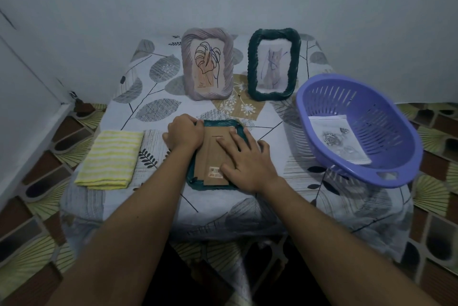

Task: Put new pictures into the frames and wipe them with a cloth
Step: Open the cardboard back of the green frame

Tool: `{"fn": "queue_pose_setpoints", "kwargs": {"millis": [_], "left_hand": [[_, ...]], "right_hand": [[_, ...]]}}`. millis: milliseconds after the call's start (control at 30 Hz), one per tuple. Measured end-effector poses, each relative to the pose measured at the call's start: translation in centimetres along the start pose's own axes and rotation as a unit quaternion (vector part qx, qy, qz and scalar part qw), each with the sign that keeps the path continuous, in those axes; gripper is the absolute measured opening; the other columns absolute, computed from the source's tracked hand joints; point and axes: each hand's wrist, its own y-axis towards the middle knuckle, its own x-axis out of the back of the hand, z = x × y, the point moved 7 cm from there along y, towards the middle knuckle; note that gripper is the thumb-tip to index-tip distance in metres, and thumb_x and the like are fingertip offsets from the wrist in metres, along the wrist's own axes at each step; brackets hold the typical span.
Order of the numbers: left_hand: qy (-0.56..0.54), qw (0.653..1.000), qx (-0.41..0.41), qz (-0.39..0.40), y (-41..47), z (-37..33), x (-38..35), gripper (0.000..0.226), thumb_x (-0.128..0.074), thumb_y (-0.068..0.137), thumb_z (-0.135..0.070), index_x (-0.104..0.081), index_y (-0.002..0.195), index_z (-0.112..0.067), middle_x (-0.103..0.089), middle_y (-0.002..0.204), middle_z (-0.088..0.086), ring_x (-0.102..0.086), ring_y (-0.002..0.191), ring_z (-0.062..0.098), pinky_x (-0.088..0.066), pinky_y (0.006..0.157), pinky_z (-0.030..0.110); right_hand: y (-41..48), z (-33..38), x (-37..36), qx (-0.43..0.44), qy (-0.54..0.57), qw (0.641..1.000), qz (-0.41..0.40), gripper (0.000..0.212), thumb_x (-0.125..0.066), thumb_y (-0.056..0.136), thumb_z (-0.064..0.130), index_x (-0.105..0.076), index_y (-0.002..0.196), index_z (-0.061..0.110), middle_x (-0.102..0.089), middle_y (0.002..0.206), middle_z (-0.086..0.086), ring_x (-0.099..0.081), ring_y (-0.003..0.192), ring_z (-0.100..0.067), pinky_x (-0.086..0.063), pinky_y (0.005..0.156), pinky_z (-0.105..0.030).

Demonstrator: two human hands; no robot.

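A dark green picture frame (218, 123) lies face down in the middle of the table, its brown cardboard back (215, 152) up. My left hand (184, 133) grips the frame's upper left corner with curled fingers. My right hand (245, 159) lies flat on the cardboard back with straight fingers. A grey-pink frame (207, 64) with a leaf drawing stands at the back. To its right stands a second dark green frame (273, 67) holding a cat picture. A folded yellow striped cloth (110, 158) lies to the left. A rose picture (339, 142) lies in the purple basket (366, 176).
The small table (297, 181) is covered with a leaf-patterned cloth and stands against a pale wall. The purple basket hangs over the table's right edge. Tiled floor shows on both sides.
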Motion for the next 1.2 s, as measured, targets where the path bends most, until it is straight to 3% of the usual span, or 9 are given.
{"fn": "queue_pose_setpoints", "kwargs": {"millis": [167, 333, 433, 567, 700, 833, 933, 1067, 1200], "left_hand": [[0.007, 0.999, -0.024, 0.026, -0.3, -0.2, 0.1, 0.025, -0.055, 0.095, -0.045, -0.069, 0.098, -0.025, -0.067, 0.114, 0.004, -0.055, 0.113, 0.030, -0.035, 0.095, 0.044], [0.034, 0.987, -0.120, 0.096, -2.5, 0.1, 0.5, 0.055, -0.048, 0.098, -0.049, -0.047, 0.142, -0.017, -0.049, 0.139, 0.016, -0.041, 0.130, 0.037, -0.031, 0.106, 0.048], [0.060, 0.980, -0.158, 0.105, -4.5, 0.6, 1.0, 0.068, -0.045, 0.096, -0.058, -0.035, 0.146, -0.014, -0.044, 0.144, 0.015, -0.036, 0.133, 0.035, -0.028, 0.108, 0.050], [0.113, 0.967, -0.191, 0.121, -6.4, 1.8, 0.8, 0.091, -0.030, 0.084, -0.076, -0.023, 0.154, -0.018, -0.034, 0.156, 0.005, -0.024, 0.144, 0.028, -0.017, 0.117, 0.050], [0.126, 0.966, -0.204, 0.101, -7.0, 2.1, 0.9, 0.096, -0.023, 0.082, -0.079, -0.018, 0.156, -0.019, -0.029, 0.160, 0.002, -0.020, 0.148, 0.025, -0.011, 0.120, 0.049], [0.126, 0.966, -0.210, 0.082, -7.0, 2.2, 1.0, 0.090, -0.028, 0.086, -0.079, -0.020, 0.156, -0.022, -0.033, 0.158, 0.001, -0.023, 0.147, 0.024, -0.014, 0.119, 0.049], [0.121, 0.967, -0.212, 0.075, -7.0, 2.2, 1.2, 0.090, -0.027, 0.085, -0.079, -0.022, 0.155, -0.023, -0.036, 0.156, 0.000, -0.024, 0.146, 0.024, -0.015, 0.118, 0.049], [0.116, 0.968, -0.213, 0.067, -7.0, 2.1, 1.3, 0.091, -0.026, 0.082, -0.081, -0.025, 0.153, -0.023, -0.039, 0.154, 0.000, -0.027, 0.144, 0.025, -0.016, 0.117, 0.049], [0.114, 0.968, -0.214, 0.059, -7.0, 2.0, 1.5, 0.091, -0.028, 0.081, -0.081, -0.028, 0.151, -0.023, -0.043, 0.150, -0.001, -0.029, 0.142, 0.024, -0.018, 0.116, 0.048]], "right_hand": [[0.0, 0.0, 0.2, -0.004, 0.007, 1.000, 0.009, 0.082, -0.012, 0.074, 0.065, -0.016, 0.154, 0.044, -0.007, 0.167, 0.004, 0.003, 0.153, -0.025, -0.009, 0.114, -0.055], [0.0, 0.1, 0.4, -0.007, 0.015, 1.000, 0.017, 0.084, -0.012, 0.072, 0.066, -0.016, 0.153, 0.044, -0.010, 0.166, 0.004, 0.001, 0.152, -0.024, -0.008, 0.114, -0.056], [0.1, 0.1, 0.4, -0.014, 0.020, 0.999, 0.021, 0.082, -0.016, 0.072, 0.067, -0.018, 0.152, 0.046, -0.014, 0.165, 0.005, 0.000, 0.152, -0.022, -0.008, 0.114, -0.054], [0.3, 0.0, 0.7, -0.029, 0.037, 0.999, 0.027, 0.071, -0.031, 0.079, 0.061, -0.024, 0.149, 0.048, -0.020, 0.163, 0.006, -0.005, 0.151, -0.020, -0.008, 0.113, -0.051], [1.0, -0.2, 1.5, -0.066, 0.086, 0.994, 0.023, 0.049, -0.037, 0.091, 0.054, -0.042, 0.139, 0.051, -0.035, 0.153, 0.007, -0.022, 0.140, -0.019, -0.013, 0.104, -0.044], [2.3, -1.3, 2.6, -0.171, 0.250, 0.952, -0.039, 0.028, -0.048, 0.093, 0.047, -0.067, 0.114, 0.049, -0.058, 0.121, 0.017, -0.039, 0.127, -0.014, -0.016, 0.091, -0.037], [3.1, -2.3, 2.9, -0.221, 0.334, 0.912, -0.093, 0.038, -0.057, 0.088, 0.028, -0.064, 0.121, 0.044, -0.065, 0.122, 0.015, -0.052, 0.121, -0.013, -0.020, 0.088, -0.038], [3.9, -3.6, 2.7, -0.293, 0.321, 0.895, -0.101, 0.049, -0.060, 0.091, 0.033, -0.052, 0.139, 0.033, -0.056, 0.137, 0.003, -0.052, 0.122, -0.020, -0.023, 0.095, -0.040], [4.1, -3.5, 2.9, -0.340, 0.306, 0.882, -0.118, 0.031, -0.063, 0.091, 0.045, -0.068, 0.117, 0.029, -0.068, 0.117, 0.006, -0.057, 0.115, -0.019, -0.023, 0.089, -0.037]]}}
